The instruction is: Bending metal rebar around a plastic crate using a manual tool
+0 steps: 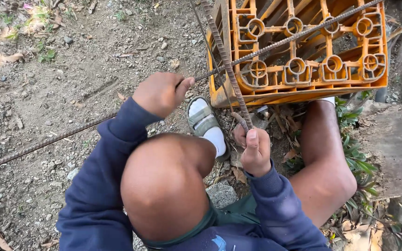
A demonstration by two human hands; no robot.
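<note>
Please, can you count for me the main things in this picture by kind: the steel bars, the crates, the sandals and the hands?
Ribbed steel bars: 2, a long bar under the left hand and a short bar in the right hand
Orange plastic crate: 1
Sandal: 1 in view
Hands: 2
Total: 6

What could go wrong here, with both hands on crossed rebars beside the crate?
1. The left hand grips the long rebar right at its crossing with the short rebar; its fingers could get pinched.
2. The long rebar only rests across the upturned orange crate, so it may roll or slide.
3. The right hand holds the short rebar's end near the sandalled foot; a slip could strike it.
</note>
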